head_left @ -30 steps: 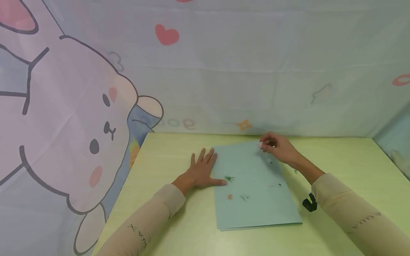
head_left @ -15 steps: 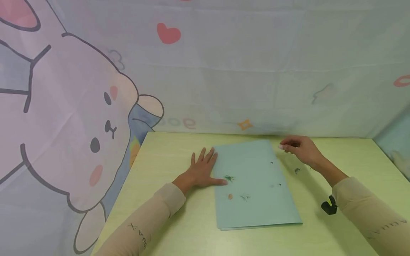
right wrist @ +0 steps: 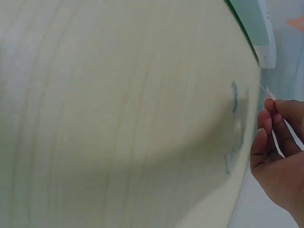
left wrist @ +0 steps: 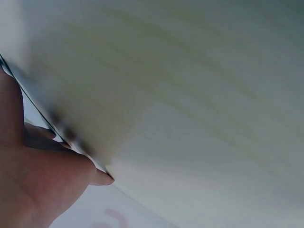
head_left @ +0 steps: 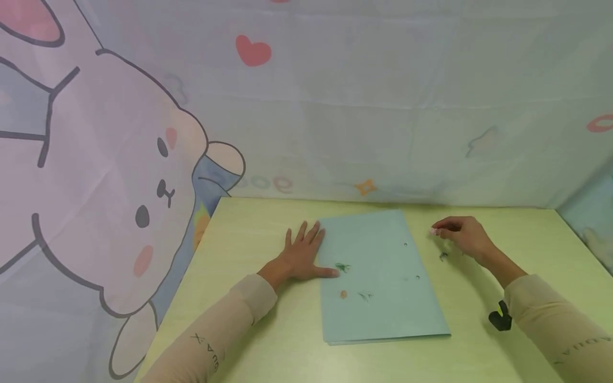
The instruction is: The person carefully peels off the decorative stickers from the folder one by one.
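Observation:
My left hand point(head_left: 303, 258) lies flat with fingers spread at the left edge of a pale green folder point(head_left: 378, 314), its thumb reaching onto the cover. Small pictures decorate the cover: a green plant point(head_left: 342, 267), an orange shape point(head_left: 343, 294) and a faint sprig point(head_left: 365, 296). To the right of the folder, over the table, my right hand point(head_left: 466, 236) pinches a small pinkish-white piece point(head_left: 433, 232) between thumb and fingertips. In the right wrist view a thin pale tip of this piece point(right wrist: 269, 92) sticks out past the fingers; its kind is too small to tell.
Small bluish-grey bits point(head_left: 443, 256) lie on the light wood-grain table point(head_left: 541, 234) below my right hand. Two small round holes point(head_left: 417, 277) show near the folder's right side. A printed cloth point(head_left: 335, 106) with a cartoon rabbit hangs behind the table's back edge.
My right hand has moved from over the folder's top right corner to the right and slightly nearer, carrying the pinkish-white piece. The left hand has stayed on the folder's edge.

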